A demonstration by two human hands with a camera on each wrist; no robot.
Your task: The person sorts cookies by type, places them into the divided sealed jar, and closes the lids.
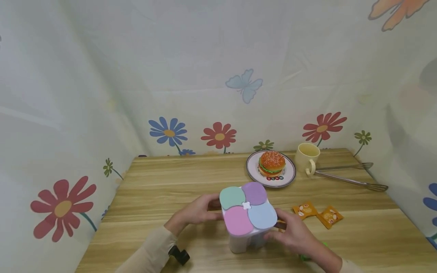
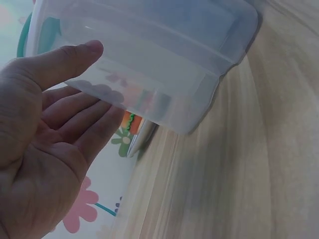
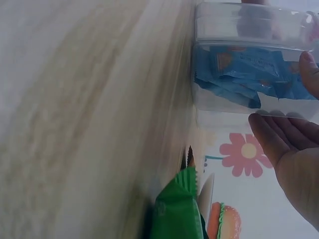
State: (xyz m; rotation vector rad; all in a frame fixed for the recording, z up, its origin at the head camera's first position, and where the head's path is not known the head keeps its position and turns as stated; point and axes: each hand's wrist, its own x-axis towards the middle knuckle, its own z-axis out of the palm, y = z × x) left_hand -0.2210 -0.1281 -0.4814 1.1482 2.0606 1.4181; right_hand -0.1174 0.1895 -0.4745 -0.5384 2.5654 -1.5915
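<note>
A clear plastic snack box (image 1: 238,244) stands upright on the wooden table. Its lid (image 1: 246,206) has four petal-shaped panels in mint, purple, pink and blue. My left hand (image 1: 199,210) holds the box's left side, its thumb along one face and its fingers behind a corner in the left wrist view. On the opposite side my right hand (image 1: 295,233) grips it, with the thumb on one face and the fingers on the adjoining one. Blue packets (image 3: 244,69) lie in one compartment, visible through the wall in the right wrist view.
Two orange packets (image 1: 330,217) lie right of the box, and a green packet (image 3: 177,209) is near the right wrist. Behind are a plate (image 1: 252,170) with a toy burger (image 1: 272,162), a yellow mug (image 1: 307,156) and metal tongs (image 1: 345,179). A printed curtain (image 1: 205,83) surrounds the table.
</note>
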